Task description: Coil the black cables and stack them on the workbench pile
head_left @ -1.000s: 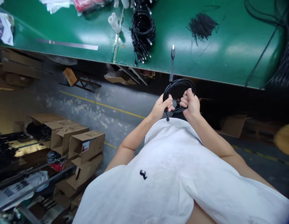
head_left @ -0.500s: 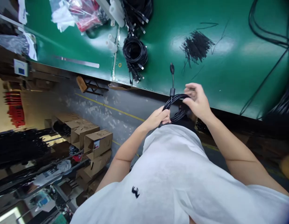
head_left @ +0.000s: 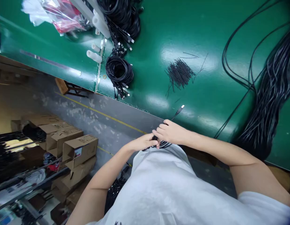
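Note:
At the table's near edge, close to the white shirt, my left hand (head_left: 145,142) is closed around a coiled black cable (head_left: 165,144). Over the top of the same coil lies my right hand (head_left: 171,132), its fingers bent and pinching at the cable beside the left fingertips. A USB plug (head_left: 179,109) on the cable's end sticks out beyond the right hand, over the green tabletop. Both hands cover most of the coil. Beyond them is a pile of short black ties (head_left: 180,73).
Finished-looking coils of black cable (head_left: 119,70) lie left of the ties. A thick bundle of loose black cables (head_left: 264,93) spreads over the right side of the green table (head_left: 154,40). White plastic rollers (head_left: 94,56) and bagged red items (head_left: 67,18) sit farther left. Cardboard boxes (head_left: 82,150) stand beyond the aisle.
My right hand has come down and left onto the coil, touching my left hand. A USB plug now points out past the right hand; the plug end seen upright earlier is hidden. The view has shifted.

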Available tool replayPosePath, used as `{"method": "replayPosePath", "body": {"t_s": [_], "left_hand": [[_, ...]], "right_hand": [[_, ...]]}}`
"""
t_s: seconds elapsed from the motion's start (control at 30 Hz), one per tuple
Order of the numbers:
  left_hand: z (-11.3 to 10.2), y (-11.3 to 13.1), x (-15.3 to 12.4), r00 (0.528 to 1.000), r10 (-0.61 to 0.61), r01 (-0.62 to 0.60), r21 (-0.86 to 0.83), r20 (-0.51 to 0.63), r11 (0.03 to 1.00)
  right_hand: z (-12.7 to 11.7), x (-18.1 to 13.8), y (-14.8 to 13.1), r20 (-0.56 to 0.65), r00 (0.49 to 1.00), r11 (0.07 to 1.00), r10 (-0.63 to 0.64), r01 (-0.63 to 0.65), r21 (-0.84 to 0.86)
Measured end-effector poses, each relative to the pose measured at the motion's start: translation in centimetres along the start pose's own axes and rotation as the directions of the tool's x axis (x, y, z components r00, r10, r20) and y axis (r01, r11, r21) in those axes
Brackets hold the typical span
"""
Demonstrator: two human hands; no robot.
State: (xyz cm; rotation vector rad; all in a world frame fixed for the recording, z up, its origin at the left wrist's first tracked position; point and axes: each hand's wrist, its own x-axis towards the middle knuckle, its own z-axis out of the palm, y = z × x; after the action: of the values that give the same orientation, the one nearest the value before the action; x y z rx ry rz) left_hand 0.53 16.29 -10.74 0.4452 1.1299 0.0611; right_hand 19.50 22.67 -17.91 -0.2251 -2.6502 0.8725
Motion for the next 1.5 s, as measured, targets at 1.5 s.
{"method": "replayPosePath", "body": {"t_s": [1.5], "left_hand": [[-2.0,-1.1,-1.2,0.807,0.377,-0.305,0.226,-0.454,0.925]], "right_hand": [[3.6,4.8,-4.6,0.067,0.536,0.305,0.842,-0.574,0.76]]}}
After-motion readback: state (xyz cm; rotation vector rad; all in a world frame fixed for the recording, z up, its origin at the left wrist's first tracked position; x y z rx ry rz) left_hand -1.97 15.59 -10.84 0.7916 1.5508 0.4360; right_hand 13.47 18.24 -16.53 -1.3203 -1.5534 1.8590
